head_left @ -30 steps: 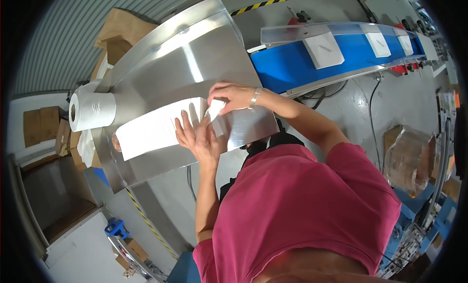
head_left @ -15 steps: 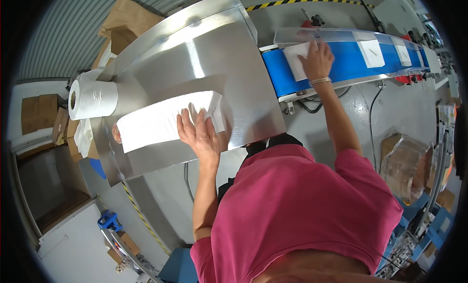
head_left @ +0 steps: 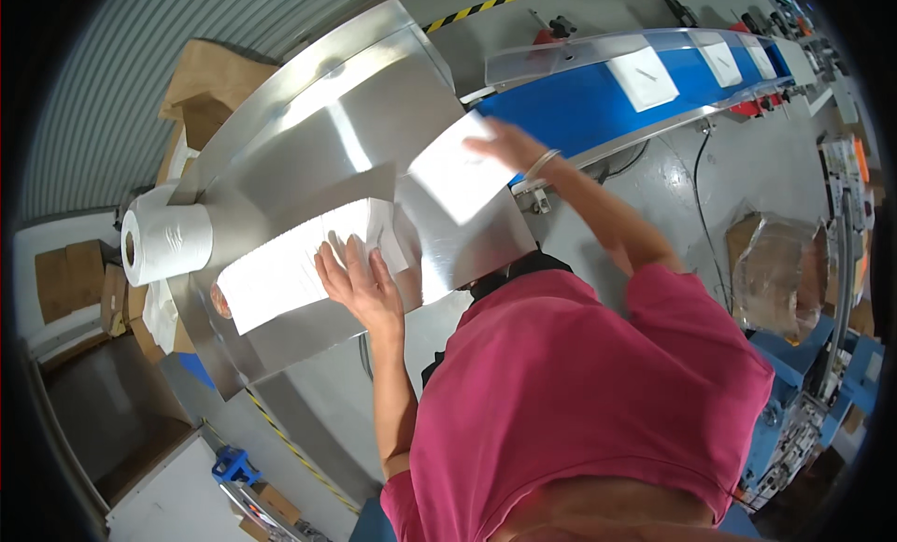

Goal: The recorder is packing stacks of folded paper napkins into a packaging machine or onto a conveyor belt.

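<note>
A long row of flat white packets (head_left: 285, 269), stacked on edge, lies on the steel table (head_left: 280, 192). My left hand (head_left: 363, 288) rests on the near right part of this row, its fingers stretched out and apart. Over the table's right side, my right hand (head_left: 512, 149) grips one flat white packet (head_left: 458, 176) by its right edge; the hand is slightly blurred. Beyond it runs a blue conveyor belt (head_left: 561, 103), where another white packet (head_left: 643, 78) lies flat with a small dark mark on top. More packets lie farther along the belt.
A clear plastic guard rail (head_left: 533, 64) borders the belt's far side. At the table's left end sits a large white roll (head_left: 173, 238), with an open cardboard box (head_left: 210, 98) behind it. A plastic-wrapped carton (head_left: 783, 276) stands on the floor at right.
My right hand has come left from the belt to above the table, now with a white packet. The packet on the belt has moved farther right. My left hand stays on the row.
</note>
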Demonstrator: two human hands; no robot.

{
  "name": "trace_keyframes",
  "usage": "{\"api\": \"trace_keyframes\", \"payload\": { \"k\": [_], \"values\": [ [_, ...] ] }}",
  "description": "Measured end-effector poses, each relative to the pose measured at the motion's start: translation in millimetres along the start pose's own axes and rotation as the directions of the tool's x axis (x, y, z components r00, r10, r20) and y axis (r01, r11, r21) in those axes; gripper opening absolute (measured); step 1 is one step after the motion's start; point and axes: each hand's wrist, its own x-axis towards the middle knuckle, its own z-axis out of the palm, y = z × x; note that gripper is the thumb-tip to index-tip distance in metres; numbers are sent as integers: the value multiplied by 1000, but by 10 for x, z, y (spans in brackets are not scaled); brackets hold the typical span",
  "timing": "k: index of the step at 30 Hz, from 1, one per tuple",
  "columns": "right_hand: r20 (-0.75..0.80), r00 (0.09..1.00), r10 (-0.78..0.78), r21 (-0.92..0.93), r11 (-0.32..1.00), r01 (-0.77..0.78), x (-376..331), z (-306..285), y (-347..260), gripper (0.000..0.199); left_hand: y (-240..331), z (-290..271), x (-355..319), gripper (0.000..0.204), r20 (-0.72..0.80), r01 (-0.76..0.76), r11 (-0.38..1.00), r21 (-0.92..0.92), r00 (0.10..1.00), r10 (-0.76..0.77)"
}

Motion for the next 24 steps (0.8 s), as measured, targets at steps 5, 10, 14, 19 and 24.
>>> {"api": "trace_keyframes", "payload": {
  "k": [5,10,14,19,24],
  "values": [
    [-596,803,-9,-451,831,-325,122,-880,663,53,33,37,44,35,-66,-81,996,-35,995,79],
    [-280,719,-636,-719,636,282,36,-323,118,55,62,-7,33,33,-45,-58,997,-51,997,55],
    [290,794,-534,-131,800,586,128,674,-385,56,37,-6,47,29,24,-103,995,9,994,102],
    [361,824,-437,16,886,463,177,754,-290,49,68,-30,87,43,18,-18,998,-60,1000,19],
    [-25,999,-25,83,996,27,151,8,359,57,-140,-45,62,35,-1,11,999,-43,1000,-11]
  ]
}}
